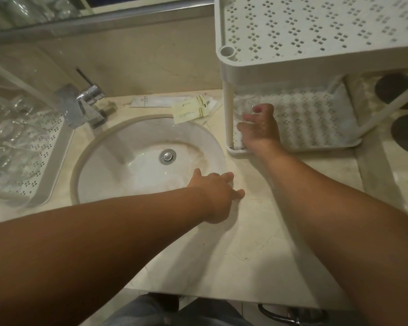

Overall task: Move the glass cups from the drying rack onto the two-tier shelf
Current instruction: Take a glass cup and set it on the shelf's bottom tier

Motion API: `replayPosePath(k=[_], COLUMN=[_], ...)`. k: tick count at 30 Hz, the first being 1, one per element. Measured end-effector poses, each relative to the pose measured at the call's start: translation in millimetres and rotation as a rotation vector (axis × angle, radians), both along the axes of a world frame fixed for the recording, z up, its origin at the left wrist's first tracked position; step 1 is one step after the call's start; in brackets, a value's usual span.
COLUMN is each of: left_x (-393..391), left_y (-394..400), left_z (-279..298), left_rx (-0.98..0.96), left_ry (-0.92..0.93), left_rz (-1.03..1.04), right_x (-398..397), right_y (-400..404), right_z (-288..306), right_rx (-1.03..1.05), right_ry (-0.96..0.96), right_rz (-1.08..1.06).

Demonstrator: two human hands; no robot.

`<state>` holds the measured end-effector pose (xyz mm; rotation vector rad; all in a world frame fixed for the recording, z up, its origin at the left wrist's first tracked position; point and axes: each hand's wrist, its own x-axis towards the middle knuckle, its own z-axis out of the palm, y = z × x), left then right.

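The white two-tier shelf [236, 64] stands at the right of the counter, its top tier bare. My right hand [260, 128] reaches into the lower tier at its left front corner, fingers wrapped around a clear glass cup [244, 105] that stands on the perforated lower tray. The drying rack [45, 165] sits at the far left, holding several clear glass cups [7, 128], blurred and hard to separate. My left hand [216, 194] rests palm down on the counter by the sink's right rim, fingers spread, holding nothing.
A round white sink [118, 161] with a chrome faucet [87, 102] lies between rack and shelf. Paper sachets [191, 108] lie behind the sink. Two dark round objects [403, 132] sit right of the shelf. The counter's front edge is near my body.
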<state>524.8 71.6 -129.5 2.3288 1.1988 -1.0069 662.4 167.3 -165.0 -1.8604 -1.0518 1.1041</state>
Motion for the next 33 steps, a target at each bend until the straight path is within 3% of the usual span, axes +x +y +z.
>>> replayPosePath(k=[4, 10, 16, 23, 33], left_x=[0, 4, 8, 15, 14], left_y=[-1, -3, -6, 1, 8], left_z=[1, 3, 4, 9, 7], left_rx=[-0.005, -0.04, -0.04, -0.075, -0.08], left_ry=[0.007, 0.035, 0.08, 0.149, 0.161], left_rz=[-0.002, 0.013, -0.004, -0.046, -0.109], right_x=[1, 0, -5, 1, 3], right_y=[0, 0, -3, 12, 12], right_z=[2, -7, -12, -6, -17], right_rx=[0.021, 0.096, 0.016, -0.108, -0.056], right_ry=[0.0, -0.157, -0.487, -0.586, -0.727], right_rz=[0.04, 0.026, 0.27, 0.332, 0.35])
